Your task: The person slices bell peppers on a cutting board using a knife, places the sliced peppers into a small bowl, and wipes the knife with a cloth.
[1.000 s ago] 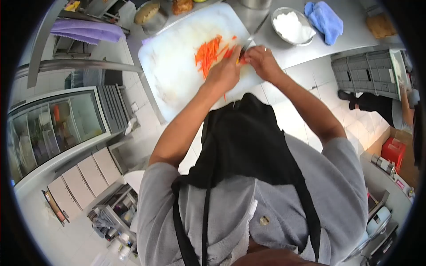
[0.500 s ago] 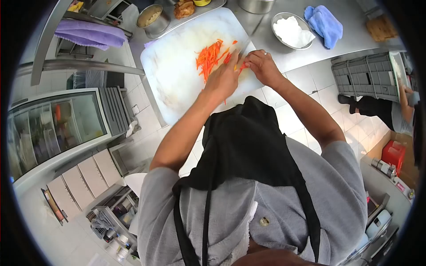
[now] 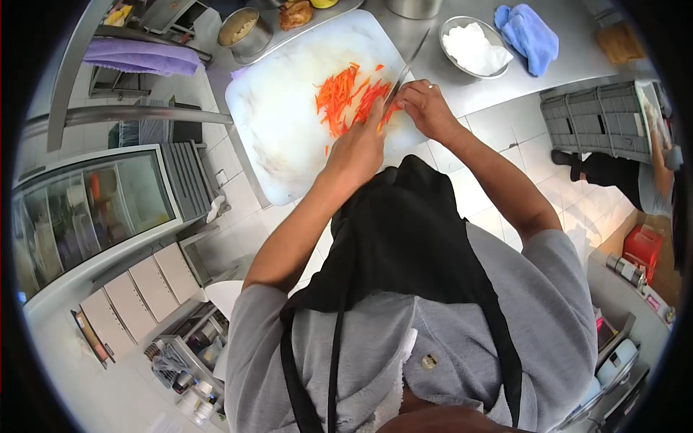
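Note:
My left hand [image 3: 359,149] is wrapped round the handle of a knife [image 3: 412,61], whose blade points away from me across the right part of the cutting board. Close beside the blade, my right hand [image 3: 427,108] has its fingers bent and pressed down on carrot; most of that piece is hidden under the fingers. Thin carrot strips [image 3: 334,99] lie in a loose pile left of the knife, with more against the blade. Beneath them is a white cutting board [image 3: 267,130], stained in places.
Past the board's right edge stand a metal bowl [image 3: 449,26] holding something white and a blue cloth [image 3: 533,37]. A metal pot [image 3: 253,45] and a brown food piece [image 3: 296,14] sit behind the board. Another person [image 3: 613,180] is at far right, beside a grey crate [image 3: 588,123].
The knife's blade, blurred before, now shows clearly with its tip raised away from me. My left hand has shifted slightly toward me, and more carrot strips show beside the blade.

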The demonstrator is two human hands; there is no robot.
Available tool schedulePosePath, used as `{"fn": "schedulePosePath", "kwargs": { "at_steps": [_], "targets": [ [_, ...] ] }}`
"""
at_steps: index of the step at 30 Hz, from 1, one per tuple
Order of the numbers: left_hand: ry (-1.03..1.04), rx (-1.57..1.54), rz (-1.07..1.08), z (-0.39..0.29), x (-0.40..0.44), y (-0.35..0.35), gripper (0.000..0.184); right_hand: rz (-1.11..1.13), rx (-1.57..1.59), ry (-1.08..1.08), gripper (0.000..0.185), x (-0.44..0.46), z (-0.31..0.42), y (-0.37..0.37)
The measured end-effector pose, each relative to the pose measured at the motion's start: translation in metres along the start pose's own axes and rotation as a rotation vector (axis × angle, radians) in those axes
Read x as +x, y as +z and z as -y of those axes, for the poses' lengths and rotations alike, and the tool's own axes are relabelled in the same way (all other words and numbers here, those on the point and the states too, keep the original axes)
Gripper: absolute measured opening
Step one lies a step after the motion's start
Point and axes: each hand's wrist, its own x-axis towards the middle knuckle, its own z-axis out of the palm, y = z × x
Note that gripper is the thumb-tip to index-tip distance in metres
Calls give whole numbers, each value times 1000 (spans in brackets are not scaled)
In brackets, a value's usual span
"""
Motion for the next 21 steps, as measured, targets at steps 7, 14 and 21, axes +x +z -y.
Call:
{"fn": "schedulePosePath", "kwargs": {
  "at_steps": [7,14,21],
  "targets": [
    [-49,-39,-27,-6,36,19,66,56,-69,-8,10,0,5,-5],
    [-31,-37,-63,12,33,5,64,252,19,-68,19,7,9,-15],
    [-80,22,8,-4,-13,-9,63,-40,27,18,17,-3,15,-8]
  ]
}}
